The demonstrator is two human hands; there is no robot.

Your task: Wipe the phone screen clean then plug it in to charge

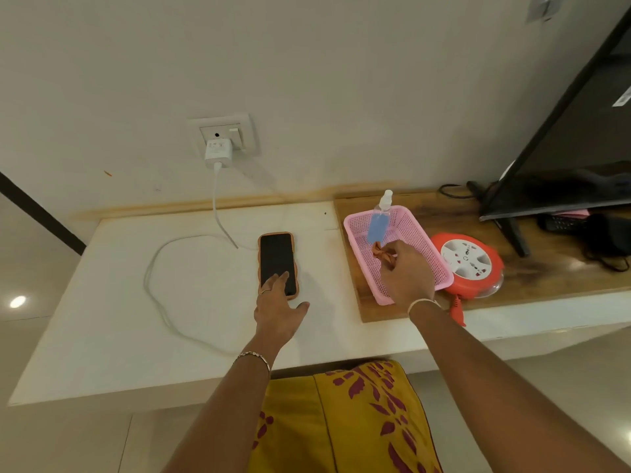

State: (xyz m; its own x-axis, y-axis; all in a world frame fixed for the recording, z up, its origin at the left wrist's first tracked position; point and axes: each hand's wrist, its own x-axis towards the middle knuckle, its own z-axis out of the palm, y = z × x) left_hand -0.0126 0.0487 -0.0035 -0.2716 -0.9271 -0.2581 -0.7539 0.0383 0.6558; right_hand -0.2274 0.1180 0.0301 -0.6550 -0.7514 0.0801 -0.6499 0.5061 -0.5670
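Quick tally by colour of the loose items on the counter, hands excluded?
White: 1, charger cable
Pink: 1, basket
Blue: 1, spray bottle, leaning in the basket
Brown: 2, phone in its case; cloth pinched in the right hand
Red: 1, extension reel
Total: 6

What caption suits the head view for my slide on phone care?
Left hand rests fingers on the phone while right hand pinches a cloth over the pink basket.
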